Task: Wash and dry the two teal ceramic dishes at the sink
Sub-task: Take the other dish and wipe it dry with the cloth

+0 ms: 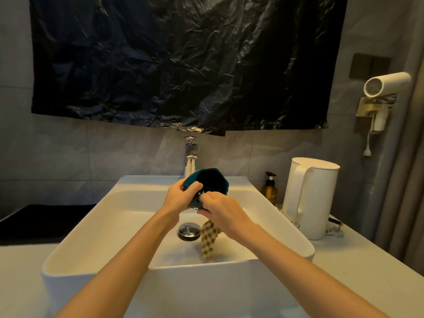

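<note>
The dish is up over the sink, mouth tipped toward the person, I'd guess so drips land in the basin. The left hand curls round its side, and the right hand pinches a checked cloth against its underside. The dish is deep, glossy, dark teal, with an angular rim.

Grey tiled wall in dim warm light, black plastic sheet across it, white hair dryer alongside.

dish above sink, kettle right of sink
</note>
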